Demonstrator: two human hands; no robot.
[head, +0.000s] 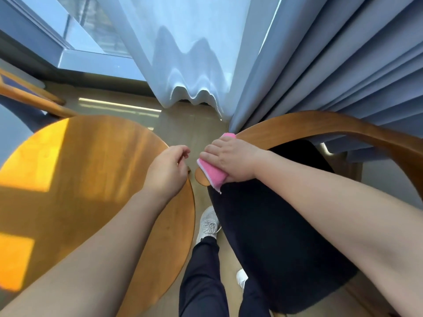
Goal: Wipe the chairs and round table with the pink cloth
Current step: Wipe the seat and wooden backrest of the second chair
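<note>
— Which step are we on?
— The chair. Our right hand [231,160] lies flat on the folded pink cloth [211,172], pressing it onto the tip of the curved wooden chair arm [297,126].
— And our left hand [168,167]?
— Loosely curled and holding nothing, over the edge of the round wooden surface [80,168]. Next, we judge, we need a steady sweep along the arm's curve

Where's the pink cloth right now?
Head view, just right of centre: the pink cloth is pressed under the right hand at the tip of the chair's curved wooden armrest, just across a narrow gap from the round table.
</note>
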